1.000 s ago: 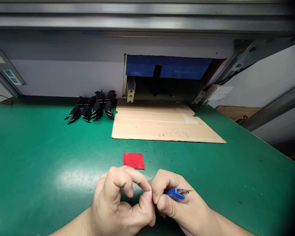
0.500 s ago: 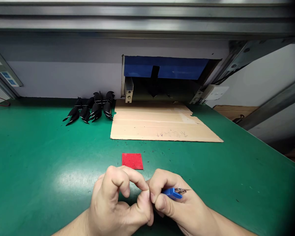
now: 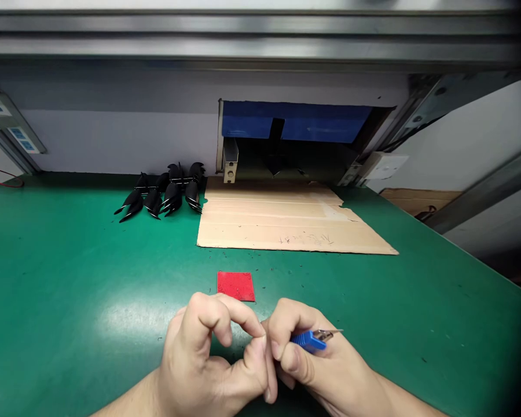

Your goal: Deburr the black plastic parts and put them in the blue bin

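Observation:
My left hand (image 3: 217,353) is closed in a pinch, thumb and index fingertips pressed together. Anything between them is too small or hidden to make out. Its fingertips meet the fingers of my right hand (image 3: 321,359), which is curled around a blue-handled utility knife (image 3: 310,341). The knife's metal end and thin point stick out to the right, above the base of my thumb; the rest of it is covered by my fingers. Just beyond my left hand, a red square pad (image 3: 235,286) lies flat on the green tabletop (image 3: 78,260).
A flat cardboard sheet (image 3: 282,226) lies at the back, before an opening with a blue panel (image 3: 321,123). Left of it sit several glossy black curved parts (image 3: 173,191). Dark scraps are scattered around the pad. A metal beam (image 3: 243,35) spans the top.
My right hand has shifted slightly right with the knife, and a small gap has opened between the two hands' fingertips. The whole view has moved a little. My left hand keeps its pinch.

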The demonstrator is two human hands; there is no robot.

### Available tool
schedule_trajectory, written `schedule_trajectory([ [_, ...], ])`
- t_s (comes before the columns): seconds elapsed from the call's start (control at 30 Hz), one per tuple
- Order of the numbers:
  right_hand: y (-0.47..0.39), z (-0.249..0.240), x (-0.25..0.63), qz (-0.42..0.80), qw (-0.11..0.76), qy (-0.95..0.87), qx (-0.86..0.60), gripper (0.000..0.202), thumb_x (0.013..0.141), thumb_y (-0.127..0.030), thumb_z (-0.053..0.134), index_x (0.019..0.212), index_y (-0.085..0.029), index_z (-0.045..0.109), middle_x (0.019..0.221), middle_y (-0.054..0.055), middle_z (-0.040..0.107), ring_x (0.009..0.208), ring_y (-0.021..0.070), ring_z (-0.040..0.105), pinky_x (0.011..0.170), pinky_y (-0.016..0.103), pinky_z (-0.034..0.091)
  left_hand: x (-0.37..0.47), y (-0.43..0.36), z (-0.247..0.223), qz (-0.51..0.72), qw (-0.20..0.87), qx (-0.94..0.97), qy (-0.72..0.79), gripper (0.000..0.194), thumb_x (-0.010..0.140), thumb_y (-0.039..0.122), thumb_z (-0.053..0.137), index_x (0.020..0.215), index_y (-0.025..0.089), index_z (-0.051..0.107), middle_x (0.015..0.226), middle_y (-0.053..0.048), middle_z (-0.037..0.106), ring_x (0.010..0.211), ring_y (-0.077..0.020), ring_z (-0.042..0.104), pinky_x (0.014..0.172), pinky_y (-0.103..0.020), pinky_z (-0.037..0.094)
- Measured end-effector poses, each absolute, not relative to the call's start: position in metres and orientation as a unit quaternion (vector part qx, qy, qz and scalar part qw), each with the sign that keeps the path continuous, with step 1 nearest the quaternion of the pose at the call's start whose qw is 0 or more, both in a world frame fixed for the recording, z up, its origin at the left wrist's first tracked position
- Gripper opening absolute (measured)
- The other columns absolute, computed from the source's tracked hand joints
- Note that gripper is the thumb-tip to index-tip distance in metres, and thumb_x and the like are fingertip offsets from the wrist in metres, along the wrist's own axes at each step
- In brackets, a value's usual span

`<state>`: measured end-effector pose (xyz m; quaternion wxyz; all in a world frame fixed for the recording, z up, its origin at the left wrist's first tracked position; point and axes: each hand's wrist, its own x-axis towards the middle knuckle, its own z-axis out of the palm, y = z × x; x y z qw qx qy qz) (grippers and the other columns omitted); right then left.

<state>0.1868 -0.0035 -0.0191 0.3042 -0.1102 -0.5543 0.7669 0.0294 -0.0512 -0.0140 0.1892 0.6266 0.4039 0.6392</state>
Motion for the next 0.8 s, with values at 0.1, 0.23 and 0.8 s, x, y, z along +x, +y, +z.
schedule_trajectory([
  [0.1,-0.0030,-0.0235,0.1868,0.795,0.286,-0.525,-0.101,0.028,0.097,-0.037,0.062,0.085,-0.015,0.048,0.067,0.004,0.061,0.059,0.0099,0.050,0.056,0.020,0.032,0.0305,-0.0515,-0.0141,0.651,0.188,0.623,0.391,0.039,0.071,0.000,0.058,0.081,0.023,0.028,0.073,0.003,0.066,0.056,-0.0117,0.063,0.055,-0.021,0.052],
  [0.23,-0.0024,-0.0244,0.1857,0.810,0.281,-0.505,-0.100,0.029,0.096,-0.037,0.063,0.085,-0.015,0.048,0.067,0.004,0.061,0.058,0.0090,0.049,0.056,0.019,0.033,0.0310,-0.0511,-0.0133,0.656,0.189,0.616,0.394,0.040,0.071,-0.001,0.059,0.081,0.023,0.029,0.073,0.003,0.066,0.056,-0.0119,0.063,0.056,-0.022,0.052],
  [0.8,-0.0034,-0.0236,0.1844,0.790,0.285,-0.534,-0.097,0.028,0.096,-0.036,0.062,0.084,-0.015,0.049,0.064,0.002,0.058,0.060,0.0102,0.051,0.057,0.020,0.033,0.0307,-0.0500,-0.0095,0.631,0.149,0.623,0.437,0.037,0.071,0.004,0.057,0.078,0.023,0.026,0.067,0.007,0.062,0.051,-0.0089,0.060,0.051,-0.017,0.044],
])
